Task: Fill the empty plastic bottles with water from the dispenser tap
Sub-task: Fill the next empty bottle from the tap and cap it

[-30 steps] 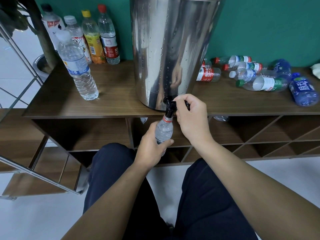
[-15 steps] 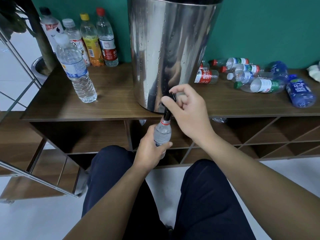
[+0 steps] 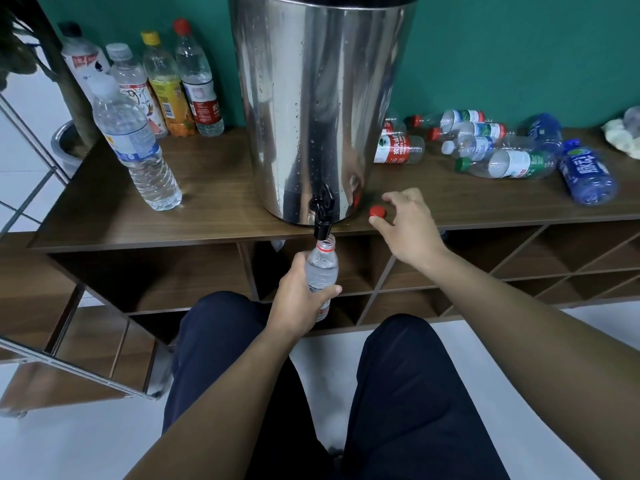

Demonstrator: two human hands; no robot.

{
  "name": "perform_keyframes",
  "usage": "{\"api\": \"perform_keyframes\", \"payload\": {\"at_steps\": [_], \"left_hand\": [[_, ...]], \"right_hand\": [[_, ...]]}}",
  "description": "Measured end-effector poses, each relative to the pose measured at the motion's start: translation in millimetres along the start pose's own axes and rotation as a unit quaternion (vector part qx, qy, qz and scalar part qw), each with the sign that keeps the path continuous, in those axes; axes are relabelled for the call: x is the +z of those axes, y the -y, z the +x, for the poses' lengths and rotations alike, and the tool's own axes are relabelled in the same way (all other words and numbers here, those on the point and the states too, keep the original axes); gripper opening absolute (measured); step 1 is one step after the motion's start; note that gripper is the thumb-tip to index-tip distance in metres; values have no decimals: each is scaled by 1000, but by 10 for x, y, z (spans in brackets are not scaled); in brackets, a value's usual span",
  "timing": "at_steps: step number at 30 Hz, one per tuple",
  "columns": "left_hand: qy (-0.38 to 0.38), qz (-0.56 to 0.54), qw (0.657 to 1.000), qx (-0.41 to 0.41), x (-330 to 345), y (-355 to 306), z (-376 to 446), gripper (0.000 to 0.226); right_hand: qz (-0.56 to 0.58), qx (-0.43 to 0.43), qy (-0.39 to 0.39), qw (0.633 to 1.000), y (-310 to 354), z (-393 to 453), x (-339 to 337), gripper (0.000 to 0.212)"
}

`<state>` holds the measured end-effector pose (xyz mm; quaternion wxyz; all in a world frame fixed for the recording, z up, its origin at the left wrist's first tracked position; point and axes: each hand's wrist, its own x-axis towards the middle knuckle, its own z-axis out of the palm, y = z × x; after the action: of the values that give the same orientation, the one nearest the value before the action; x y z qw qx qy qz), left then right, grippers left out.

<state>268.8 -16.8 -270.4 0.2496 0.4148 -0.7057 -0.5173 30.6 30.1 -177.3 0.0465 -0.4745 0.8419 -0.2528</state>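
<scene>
Water fills most of the small clear plastic bottle with a red neck ring [image 3: 322, 268] at frame centre, its open mouth just under the black tap [image 3: 322, 216] of the steel dispenser drum [image 3: 311, 109]. The left hand [image 3: 298, 303] wraps its lower body, fingers closed round it. Thin walls likely dent; a gentle mid-body grip suits. The right hand [image 3: 405, 223], fingers loosely spread, reaches the red cap [image 3: 377, 211] on the brown wooden shelf [image 3: 214, 202].

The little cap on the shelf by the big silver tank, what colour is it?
The cap is red, seen in the head view.
</scene>
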Motion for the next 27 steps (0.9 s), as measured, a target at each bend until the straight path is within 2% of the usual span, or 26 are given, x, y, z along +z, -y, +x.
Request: {"api": "perform_keyframes", "payload": {"at_steps": [6,11,15,17,19,22,24,27], "left_hand": [[13,3,1000,4,93,-101,-1,60],[16,9,1000,5,157,-166,-13,60],[27,16,999,15,169,-192,-48,60],[31,14,999,20,162,-214,-86,60],[35,8,999,24,147,-246,-134,60],[40,-6,999,32,101,-311,-183,60],[33,-7,999,40,57,-346,-195,61],[25,-17,998,45,-12,-429,-245,63]], "right_hand": [[-11,0,10,1000,-18,125,53,54],[-23,-32,5,999,-34,152,121,30],[-24,-67,7,997,-36,52,75,26],[8,-97,-10,995,19,-56,9,25],[85,-105,-13,991,134,-200,-99,21],[208,-113,54,970,303,-430,-278,12],[216,-141,89,962,356,-544,-383,13],[171,-176,94,965,415,-636,-523,23]]}}
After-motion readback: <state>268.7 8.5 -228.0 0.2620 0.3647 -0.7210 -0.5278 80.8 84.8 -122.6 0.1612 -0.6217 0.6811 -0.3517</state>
